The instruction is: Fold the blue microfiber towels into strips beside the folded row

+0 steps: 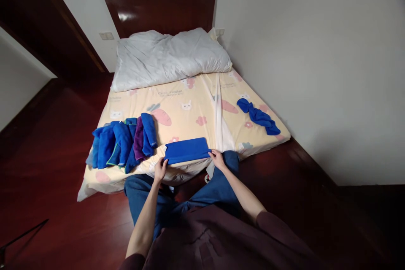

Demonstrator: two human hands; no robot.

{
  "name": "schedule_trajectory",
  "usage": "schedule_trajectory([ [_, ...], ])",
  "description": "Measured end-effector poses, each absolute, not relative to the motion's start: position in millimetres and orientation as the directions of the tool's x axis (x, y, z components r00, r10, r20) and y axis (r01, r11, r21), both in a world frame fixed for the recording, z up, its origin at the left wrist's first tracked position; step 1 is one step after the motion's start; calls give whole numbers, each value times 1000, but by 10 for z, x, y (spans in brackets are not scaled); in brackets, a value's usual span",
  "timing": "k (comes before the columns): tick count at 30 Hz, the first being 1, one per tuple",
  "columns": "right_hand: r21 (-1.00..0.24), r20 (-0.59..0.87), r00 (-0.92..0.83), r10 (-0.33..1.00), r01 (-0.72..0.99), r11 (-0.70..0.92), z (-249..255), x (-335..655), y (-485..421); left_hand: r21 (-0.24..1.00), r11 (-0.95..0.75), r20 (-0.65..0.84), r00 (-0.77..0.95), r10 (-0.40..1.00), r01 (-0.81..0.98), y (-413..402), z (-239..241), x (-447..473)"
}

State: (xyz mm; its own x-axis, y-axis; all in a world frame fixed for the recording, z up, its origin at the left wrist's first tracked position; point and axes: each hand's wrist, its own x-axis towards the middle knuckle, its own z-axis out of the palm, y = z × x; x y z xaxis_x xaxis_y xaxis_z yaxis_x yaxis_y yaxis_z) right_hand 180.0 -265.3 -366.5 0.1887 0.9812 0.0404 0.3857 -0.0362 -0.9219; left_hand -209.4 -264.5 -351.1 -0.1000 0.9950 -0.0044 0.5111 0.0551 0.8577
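Observation:
A blue towel (186, 149) lies folded into a flat strip at the near edge of the bed (196, 112). My left hand (160, 170) pinches its near left corner. My right hand (217, 158) pinches its near right corner. Both hands are closed on the cloth. To the left, a row of several folded blue towels (122, 142) with one purple one leans together on the sheet. A crumpled blue towel (258, 116) lies loose on the right side of the bed.
A white duvet (169, 57) is bunched at the head of the bed under the dark wooden headboard (160, 12). A white wall runs along the right. Dark red wooden floor (50, 164) surrounds the bed. My knees in blue trousers press against the mattress edge.

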Motion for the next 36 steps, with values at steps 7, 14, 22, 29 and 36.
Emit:
schedule_trajectory([
  [7, -920, 24, 247, 969, 385, -75, -3733, 1780, -2606, 842, 114, -28, -169, 985, 527, -2607, -3517, -2064],
  [14, -881, -24, 341, 940, 436, -181, -3753, 1721, -2516, 821, 130, -8, -216, 976, 556, -2574, -3527, -2025],
  [22, -838, -41, 379, 924, 491, -238, -3610, 1659, -2517, 803, 127, 17, -235, 972, 582, -2523, -3544, -1960],
  [29, -683, 355, 93, 930, 705, 190, -3227, 1592, -2690, 577, -309, 358, 106, 928, 756, -2652, -3420, -1993],
  [36, -417, 195, -355, 914, 814, 405, -3279, 1614, -2778, 314, -455, 214, 405, 889, 833, -2746, -3539, -2020],
])
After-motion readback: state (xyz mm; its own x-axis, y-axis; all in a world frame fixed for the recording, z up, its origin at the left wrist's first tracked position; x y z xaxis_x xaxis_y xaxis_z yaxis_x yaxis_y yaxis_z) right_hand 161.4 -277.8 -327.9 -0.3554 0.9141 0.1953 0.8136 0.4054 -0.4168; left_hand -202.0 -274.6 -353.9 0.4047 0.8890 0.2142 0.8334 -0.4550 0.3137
